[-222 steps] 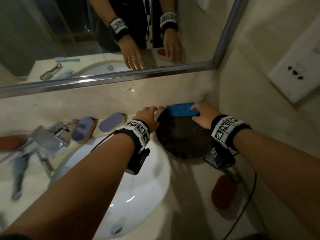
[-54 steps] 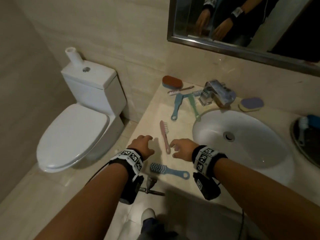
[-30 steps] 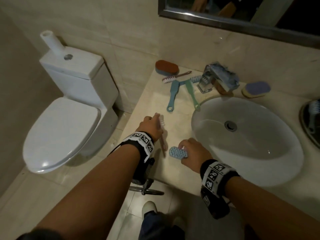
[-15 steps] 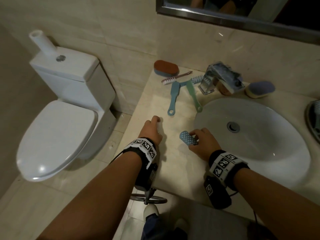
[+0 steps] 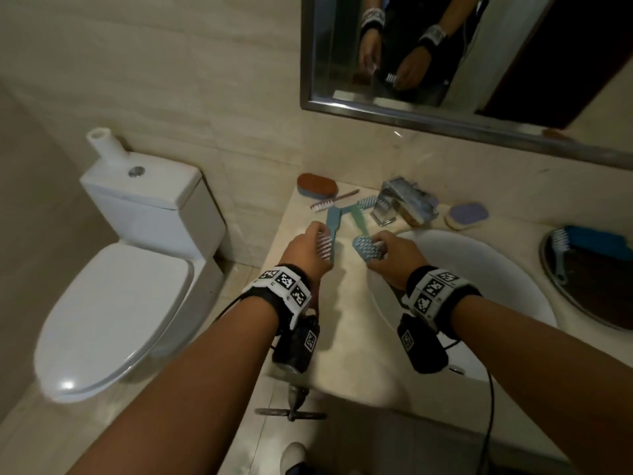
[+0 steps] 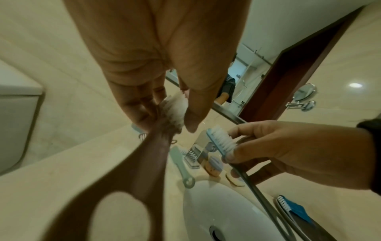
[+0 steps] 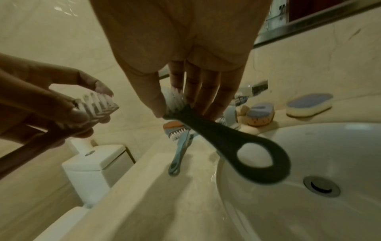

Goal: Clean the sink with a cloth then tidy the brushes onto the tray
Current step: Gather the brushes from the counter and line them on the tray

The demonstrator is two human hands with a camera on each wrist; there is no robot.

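My left hand pinches a pink brush by its bristle head, and its handle runs back under my palm. My right hand pinches a blue brush the same way, its looped handle hanging over the white sink. Both hands hover above the counter left of the basin. The dark round tray sits at the far right with a blue cloth and one brush on it.
On the counter behind my hands lie a teal brush, a green brush, a thin pink brush and a brown oval brush. A chrome faucet and a purple scrubber stand behind the basin. A toilet stands on the left.
Both hands have picked a brush off the counter, the left the pink one and the right the blue one, and lifted them forward towards the faucet.
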